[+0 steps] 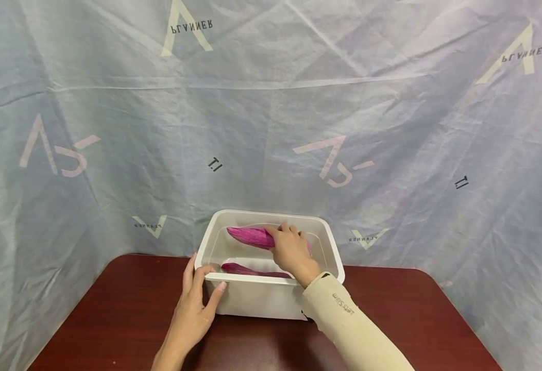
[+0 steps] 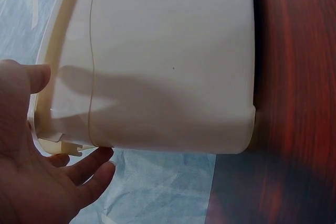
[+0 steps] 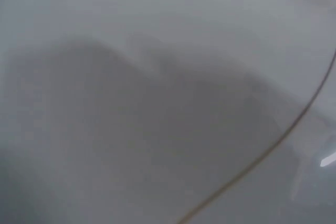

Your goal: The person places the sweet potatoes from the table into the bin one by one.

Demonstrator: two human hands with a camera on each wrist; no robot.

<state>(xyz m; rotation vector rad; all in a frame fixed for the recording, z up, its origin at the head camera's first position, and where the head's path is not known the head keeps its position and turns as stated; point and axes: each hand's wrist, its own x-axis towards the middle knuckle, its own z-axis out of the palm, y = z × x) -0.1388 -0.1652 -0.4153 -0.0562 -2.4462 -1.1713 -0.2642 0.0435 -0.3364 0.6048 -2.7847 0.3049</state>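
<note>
A white plastic bin point(image 1: 257, 296) stands on the table. My left hand point(image 1: 194, 312) grips its near left corner, with the thumb on the outer wall and a finger over the rim; the left wrist view shows that hand point(image 2: 47, 156) at the bin's corner. Inside the bin's opening, my right hand point(image 1: 294, 250) holds a long, streaked magenta eggplant-shaped thing point(image 1: 250, 237), tapered at its left end. Below it in the bin lies a second, darker magenta piece point(image 1: 243, 269), partly hidden by the near rim. The right wrist view shows only a blurred pale bin wall point(image 3: 157, 3).
The dark red-brown table point(image 1: 391, 309) extends to both sides of the bin. A grey-blue cloth backdrop point(image 1: 252, 113) with printed letters hangs close behind the bin and along both sides.
</note>
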